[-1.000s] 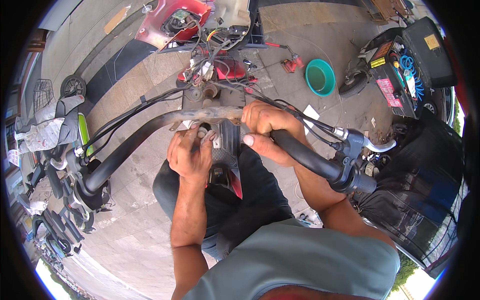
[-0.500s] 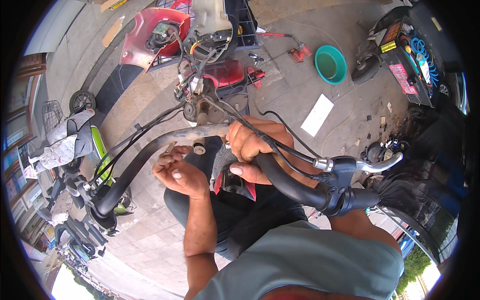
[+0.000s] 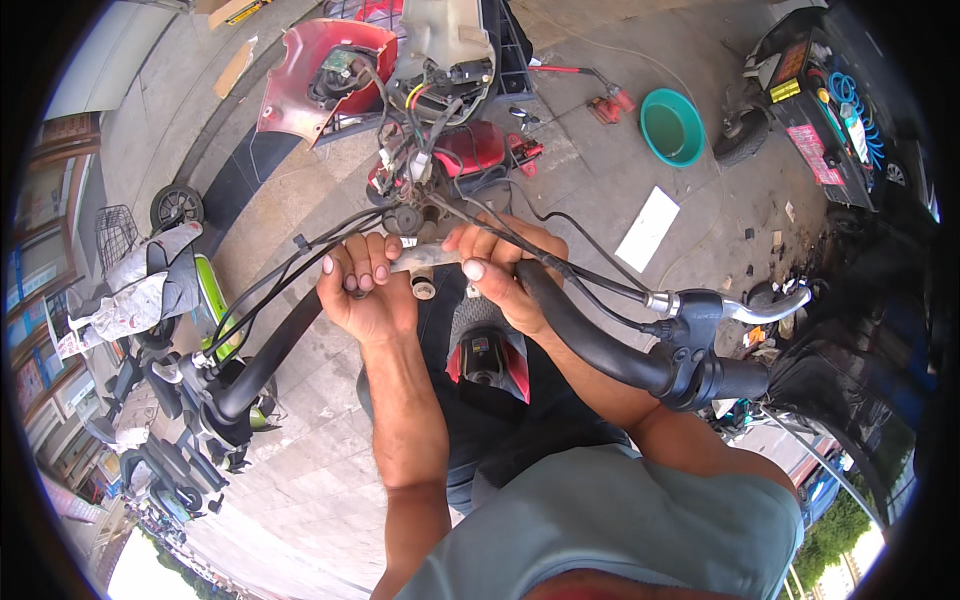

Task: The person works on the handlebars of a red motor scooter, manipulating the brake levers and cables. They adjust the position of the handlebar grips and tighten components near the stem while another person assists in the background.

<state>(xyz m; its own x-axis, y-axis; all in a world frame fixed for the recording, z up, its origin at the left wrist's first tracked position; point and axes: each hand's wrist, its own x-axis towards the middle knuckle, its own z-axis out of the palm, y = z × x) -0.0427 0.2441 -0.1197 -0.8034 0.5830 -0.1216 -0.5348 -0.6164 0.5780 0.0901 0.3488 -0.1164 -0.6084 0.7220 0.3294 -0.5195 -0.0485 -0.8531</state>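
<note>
I can read no wording; toward two o'clock, the black box (image 3: 856, 190) carries a pink label (image 3: 815, 155) and a yellow label (image 3: 785, 91), both illegible.

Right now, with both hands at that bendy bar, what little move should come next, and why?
Maybe gently centre the handlebar over the round tube end: its worn middle shows just above that end, the right hand grips beside it, and the left hand curls at the other side, so both could guide it.
</note>
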